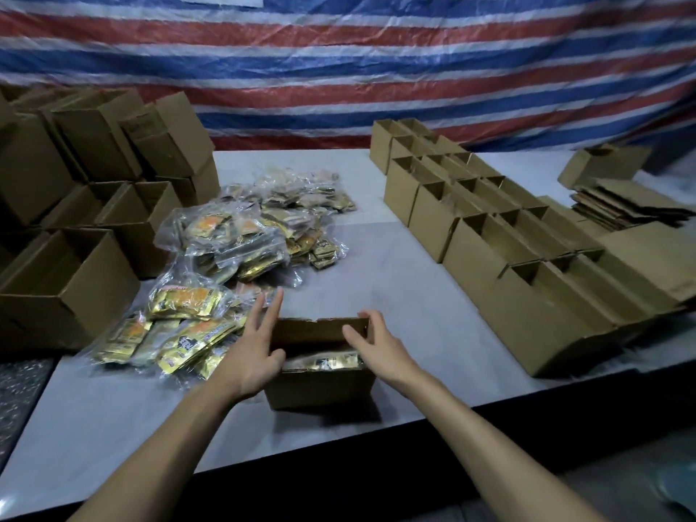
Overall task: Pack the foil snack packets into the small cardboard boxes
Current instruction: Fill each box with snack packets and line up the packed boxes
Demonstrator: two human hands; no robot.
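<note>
Two spread-fingered hands, left hand point(260, 348) and right hand point(376, 344), flank the small cardboard box point(320, 388) near the front edge of the table point(113, 427), gripping nothing; foil packets point(324, 362) lie inside.

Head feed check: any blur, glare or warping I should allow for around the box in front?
Head view: wide-angle warp bows the table and the box rows; light is dim, corners darker; foil packets glint through clear bags; striped tarp looks smeared; left hand, right hand and open box read sharp.
</note>
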